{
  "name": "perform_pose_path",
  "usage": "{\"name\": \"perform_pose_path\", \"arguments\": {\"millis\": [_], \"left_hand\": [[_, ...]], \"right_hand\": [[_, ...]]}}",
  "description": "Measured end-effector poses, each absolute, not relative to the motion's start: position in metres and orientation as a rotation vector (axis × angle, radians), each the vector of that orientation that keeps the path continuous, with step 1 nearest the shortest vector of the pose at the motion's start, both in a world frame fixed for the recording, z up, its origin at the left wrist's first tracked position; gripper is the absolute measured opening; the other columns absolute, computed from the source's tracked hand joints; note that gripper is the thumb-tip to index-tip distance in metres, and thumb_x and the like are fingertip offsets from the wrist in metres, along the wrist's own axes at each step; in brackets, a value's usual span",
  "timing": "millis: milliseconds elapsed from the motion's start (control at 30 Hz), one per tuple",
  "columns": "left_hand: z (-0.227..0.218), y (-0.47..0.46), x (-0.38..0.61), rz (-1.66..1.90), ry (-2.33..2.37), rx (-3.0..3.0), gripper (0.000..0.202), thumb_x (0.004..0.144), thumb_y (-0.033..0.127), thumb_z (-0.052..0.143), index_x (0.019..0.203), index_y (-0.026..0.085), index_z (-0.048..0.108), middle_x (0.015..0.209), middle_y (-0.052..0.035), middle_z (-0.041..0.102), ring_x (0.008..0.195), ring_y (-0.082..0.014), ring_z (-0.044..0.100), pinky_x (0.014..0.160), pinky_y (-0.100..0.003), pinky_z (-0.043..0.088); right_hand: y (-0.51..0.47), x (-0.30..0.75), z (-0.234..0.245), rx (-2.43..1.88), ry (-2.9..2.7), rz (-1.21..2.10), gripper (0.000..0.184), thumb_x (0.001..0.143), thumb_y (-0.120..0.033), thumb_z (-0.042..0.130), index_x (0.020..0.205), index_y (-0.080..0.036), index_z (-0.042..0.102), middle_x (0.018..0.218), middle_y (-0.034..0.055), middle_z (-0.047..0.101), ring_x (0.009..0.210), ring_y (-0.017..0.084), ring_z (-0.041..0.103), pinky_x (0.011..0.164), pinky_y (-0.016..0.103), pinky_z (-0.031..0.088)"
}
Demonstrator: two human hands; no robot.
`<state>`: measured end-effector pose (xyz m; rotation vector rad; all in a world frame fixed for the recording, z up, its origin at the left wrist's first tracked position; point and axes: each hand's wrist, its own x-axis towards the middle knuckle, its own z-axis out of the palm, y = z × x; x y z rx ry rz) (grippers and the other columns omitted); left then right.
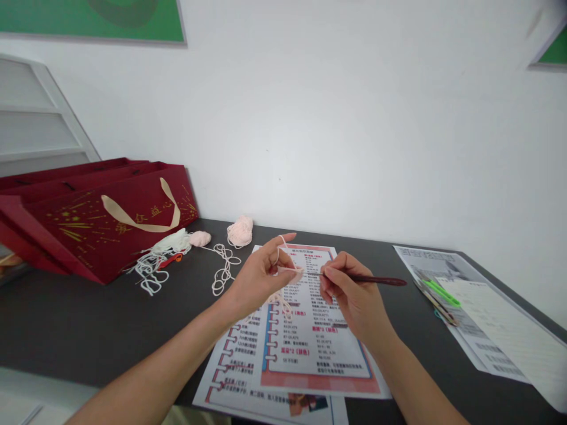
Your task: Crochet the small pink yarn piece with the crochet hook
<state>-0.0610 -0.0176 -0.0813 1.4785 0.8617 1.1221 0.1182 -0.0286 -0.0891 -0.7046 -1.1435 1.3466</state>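
1. Left of the printed sheet [316,348], well apart from it, I see a red bag [110,227], with a white yarn tangle [153,265] in front of its near corner.

2. Between that tangle and the sheet I find a small pink ball [200,238], a loose strand [220,274] and, just off the sheet's top left corner, a larger pink ball [240,231].

3. Over the sheet's upper left part, the left hand [259,274] has thumb and finger pinched together on a small yarn piece [297,270]; another finger is raised with a strand on it.

4. Above the sheet's upper middle, that piece sits directly left of the right hand's fingertips, in line with the hook [376,280]. The hook's long axis runs nearly level, handle to the right. The left hand is nearer the piece and partly covers it; I can't tell whether the tip is through a loop.

5. Over the sheet's right half, the right hand [349,295] has its fingers clamped on the hook.

6. Right of the sheet, a green-handled tool [443,293] lies on papers [487,333], out of the way.
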Motion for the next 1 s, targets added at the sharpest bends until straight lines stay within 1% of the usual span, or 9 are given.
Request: {"name": "perform_pose_path", "arguments": {"millis": [133,267,400,567,667,767,900,1000], "left_hand": [[-0.081,-0.018,-0.061,1.121,0.871,1.486,0.065,0.075,0.023,0.068,0.134,0.019,0.041,0.077,0.003,0.055,0.072,-0.0116,0.054,0.068,-0.029,0.039],[-0.081,-0.018,-0.062,1.124,0.866,1.487,0.064,0.075,0.022,0.068,0.134,0.019,0.042,0.078,0.003,0.055,0.072,-0.0108,0.053,0.068,-0.028,0.039],[-0.081,-0.019,-0.061,1.106,0.826,1.48,0.063,0.075,0.022,0.068,0.133,0.021,0.043,0.077,0.0032,0.056,0.073,-0.0112,0.055,0.067,-0.028,0.04],[-0.082,-0.022,-0.058,1.049,0.805,1.464,0.066,0.076,0.021,0.069,0.135,0.022,0.04,0.079,0.0018,0.058,0.071,-0.0108,0.053,0.064,-0.027,0.039],[-0.081,-0.022,-0.057,1.056,0.799,1.438,0.069,0.076,0.022,0.069,0.137,0.022,0.038,0.076,0.0029,0.057,0.068,-0.0095,0.051,0.061,-0.025,0.037],[-0.079,-0.021,-0.057,1.065,0.761,1.368,0.071,0.076,0.022,0.07,0.138,0.021,0.037,0.074,0.0041,0.056,0.066,-0.0084,0.05,0.061,-0.025,0.036],[-0.077,-0.02,-0.058,1.045,0.757,1.293,0.078,0.073,0.02,0.072,0.141,0.019,0.033,0.073,0.0039,0.057,0.067,-0.009,0.053,0.065,-0.026,0.038],[-0.077,-0.02,-0.059,1.024,0.774,1.27,0.085,0.072,0.018,0.072,0.144,0.019,0.027,0.072,0.0041,0.057,0.067,-0.0092,0.053,0.065,-0.026,0.038]], "right_hand": [[-0.03,0.119,-0.092,-0.694,-1.2,1.262,0.017,0.08,-0.016,0.06,0.065,-0.019,0.052,0.052,-0.0042,0.055,0.044,0.008,0.044,0.043,0.021,0.033],[-0.029,0.12,-0.094,-0.696,-1.264,1.204,0.017,0.08,-0.015,0.06,0.065,-0.019,0.054,0.053,-0.004,0.054,0.046,0.008,0.046,0.044,0.021,0.034],[-0.028,0.119,-0.092,-0.667,-1.171,1.37,0.017,0.079,-0.017,0.062,0.065,-0.018,0.054,0.052,-0.0035,0.056,0.045,0.008,0.044,0.043,0.02,0.034],[-0.031,0.108,-0.094,-0.579,-0.963,1.622,0.017,0.079,-0.017,0.064,0.066,-0.018,0.053,0.055,-0.0021,0.058,0.047,0.007,0.044,0.043,0.018,0.034],[-0.033,0.104,-0.096,-0.525,-0.875,1.676,0.019,0.079,-0.017,0.065,0.065,-0.017,0.052,0.057,-0.0009,0.058,0.049,0.006,0.044,0.043,0.015,0.034],[-0.032,0.102,-0.096,-0.496,-0.786,1.706,0.019,0.078,-0.017,0.066,0.065,-0.016,0.052,0.06,-0.0006,0.059,0.05,0.005,0.043,0.042,0.014,0.032],[-0.033,0.102,-0.098,-0.52,-0.803,1.681,0.019,0.079,-0.018,0.065,0.066,-0.016,0.052,0.062,-0.0007,0.059,0.051,0.005,0.043,0.042,0.014,0.031],[-0.036,0.102,-0.102,-0.578,-0.987,1.543,0.017,0.084,-0.021,0.061,0.07,-0.018,0.051,0.064,-0.0019,0.059,0.051,0.006,0.044,0.044,0.017,0.033]]}}
